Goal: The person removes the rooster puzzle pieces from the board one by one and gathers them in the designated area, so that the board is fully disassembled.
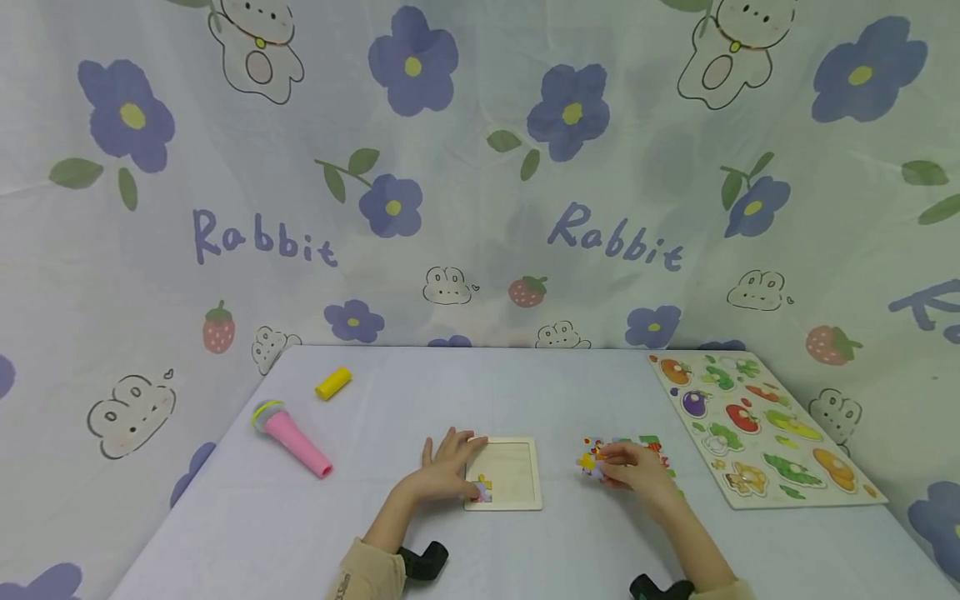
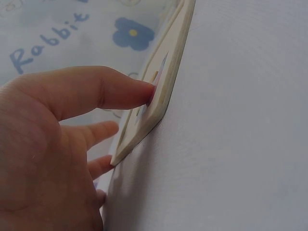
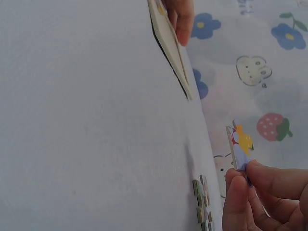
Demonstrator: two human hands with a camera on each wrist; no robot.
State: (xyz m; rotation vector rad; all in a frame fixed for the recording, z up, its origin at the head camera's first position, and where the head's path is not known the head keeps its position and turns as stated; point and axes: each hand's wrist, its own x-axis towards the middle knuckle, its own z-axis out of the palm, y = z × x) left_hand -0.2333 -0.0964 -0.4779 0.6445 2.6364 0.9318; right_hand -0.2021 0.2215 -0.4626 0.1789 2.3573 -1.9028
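Note:
A shallow wooden puzzle tray (image 1: 535, 475) lies in the middle of the table. One colourful jigsaw piece (image 1: 483, 490) sits in its near left corner. The thumb of my left hand (image 1: 446, 477) presses on that piece, while the other fingers stretch along the tray's left side; the left wrist view has the thumb tip (image 2: 147, 94) right on it. My right hand (image 1: 637, 477) pinches another jigsaw piece (image 3: 240, 144), with a yellow figure on lilac, between thumb and fingers, raised above the table. More jigsaw pieces (image 1: 654, 445) lie beyond and partly hidden under that hand.
On the left are a pink toy microphone (image 1: 296, 442) and a yellow cylinder (image 1: 333, 383). A large vegetable puzzle board (image 1: 757, 492) covers the table's right side. Behind the table hangs a printed rabbit-and-flower curtain (image 1: 480, 183).

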